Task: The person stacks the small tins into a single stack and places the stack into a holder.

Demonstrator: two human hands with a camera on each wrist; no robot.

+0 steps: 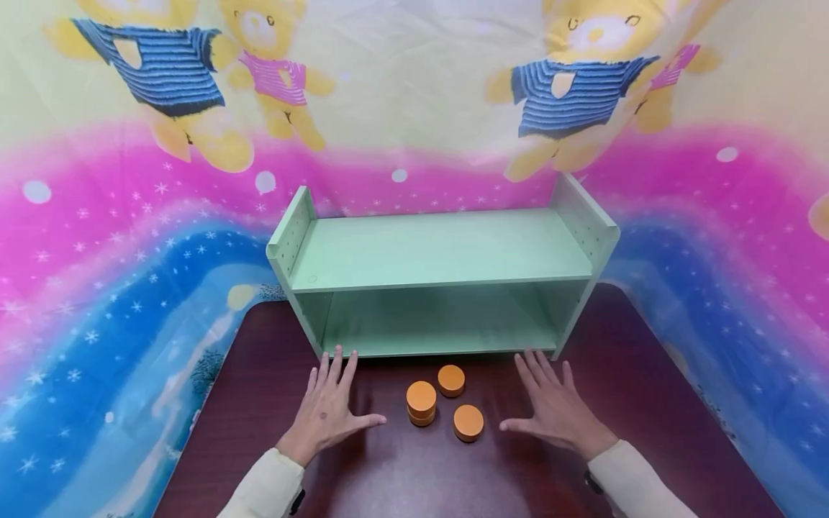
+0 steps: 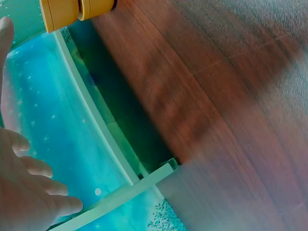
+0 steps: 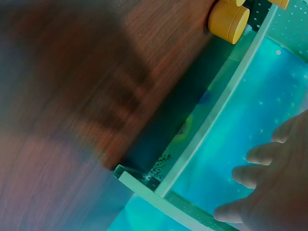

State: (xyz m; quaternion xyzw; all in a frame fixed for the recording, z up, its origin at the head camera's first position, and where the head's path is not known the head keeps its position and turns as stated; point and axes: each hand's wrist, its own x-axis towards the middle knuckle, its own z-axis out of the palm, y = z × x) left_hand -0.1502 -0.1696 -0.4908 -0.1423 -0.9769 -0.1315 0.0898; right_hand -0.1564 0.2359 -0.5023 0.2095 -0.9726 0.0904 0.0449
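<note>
My left hand point(image 1: 328, 414) has its fingers spread and thumb stretched inward, left of several small round orange pieces like flat tins. My right hand point(image 1: 557, 411) mirrors it on the other side, fingers splayed and holding nothing. Between them stand a two-high orange stack point(image 1: 421, 403), a single orange tin point(image 1: 451, 380) behind it, and another single orange tin point(image 1: 468, 423) nearer me. Behind all of these is a pale green two-level shelf point(image 1: 440, 248), its lower front edge level with my fingertips in the head view. Both wrist views show orange tins point(image 2: 61, 14) near the top edge.
The shelf stands on a dark red-brown wooden table point(image 1: 427, 482), with a raised side panel point(image 1: 586, 223) at each end. A printed cloth point(image 1: 414, 108) with teddy bears hangs behind and along both sides of the table.
</note>
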